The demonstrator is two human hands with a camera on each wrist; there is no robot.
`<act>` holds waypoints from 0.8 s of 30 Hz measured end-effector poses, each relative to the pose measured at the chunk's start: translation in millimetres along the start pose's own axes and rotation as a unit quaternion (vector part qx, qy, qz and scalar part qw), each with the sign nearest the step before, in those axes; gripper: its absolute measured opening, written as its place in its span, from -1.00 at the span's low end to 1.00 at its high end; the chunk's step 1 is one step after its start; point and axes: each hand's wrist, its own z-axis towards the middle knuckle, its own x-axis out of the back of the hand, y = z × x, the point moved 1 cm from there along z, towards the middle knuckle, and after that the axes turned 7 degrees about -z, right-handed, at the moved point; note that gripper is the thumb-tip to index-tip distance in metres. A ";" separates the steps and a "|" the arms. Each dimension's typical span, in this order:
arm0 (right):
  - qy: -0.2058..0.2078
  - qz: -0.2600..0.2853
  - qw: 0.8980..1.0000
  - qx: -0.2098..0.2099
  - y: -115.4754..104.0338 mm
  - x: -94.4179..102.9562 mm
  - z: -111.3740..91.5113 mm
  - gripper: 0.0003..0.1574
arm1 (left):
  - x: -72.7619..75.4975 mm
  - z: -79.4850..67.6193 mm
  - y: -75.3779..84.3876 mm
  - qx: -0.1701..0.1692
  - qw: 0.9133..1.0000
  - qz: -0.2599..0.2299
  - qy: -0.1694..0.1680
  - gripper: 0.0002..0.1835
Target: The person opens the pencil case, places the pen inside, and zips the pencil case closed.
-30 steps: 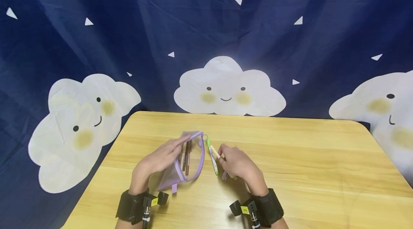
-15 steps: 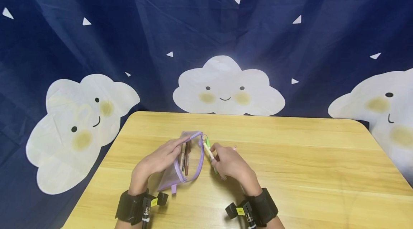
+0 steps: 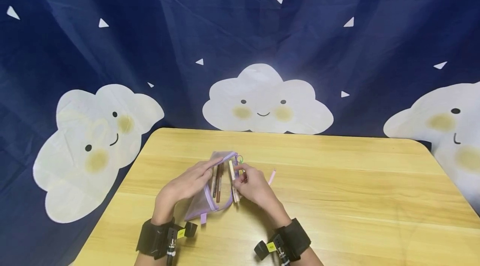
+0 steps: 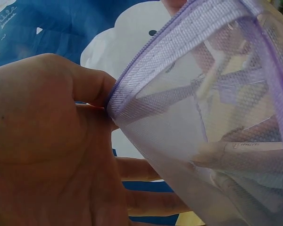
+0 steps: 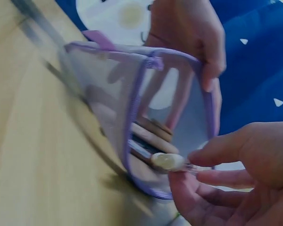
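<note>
A see-through mesh pencil case with purple zip edging (image 3: pixel 198 207) lies with its mouth toward the right. My left hand (image 3: pixel 187 182) holds its upper edge, thumb on one side and fingers behind it, as the left wrist view shows. Several pens, among them a brown pen (image 3: pixel 219 189), lie inside. My right hand (image 3: pixel 256 183) pinches a cream-coloured pen (image 3: pixel 231 169) between thumb and fingers at the mouth. From the right wrist, the pen's rounded pale end (image 5: pixel 170 161) appears within the zip opening.
A pink pen (image 3: pixel 272 177) lies on the wooden table (image 3: pixel 356 191), partly behind the right hand. Beyond the table's far edge hangs a dark blue curtain (image 3: pixel 240 16) with smiling clouds. Each wrist wears a black camera band (image 3: pixel 292 239).
My right hand has moved left with the cream pen, from beside the green marker to the pencil case's mouth. The pink pen now shows behind it. My left hand stays in place.
</note>
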 end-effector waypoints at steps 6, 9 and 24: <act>-0.015 0.042 0.999 -0.007 -2.2 -7.3 1.2 -0.46 | 0.3 0.5 -0.2 0.008 1.000 -0.003 -0.003 -0.49; -0.027 0.053 0.998 0.003 -2.3 -5.4 1.2 -0.54 | 0.2 0.9 -0.7 0.014 1.000 -0.005 -0.003 -0.48; 0.008 -0.151 0.988 -0.007 27.8 66.6 -7.4 -0.65 | -0.9 1.1 -2.7 0.029 1.000 0.000 0.002 -0.48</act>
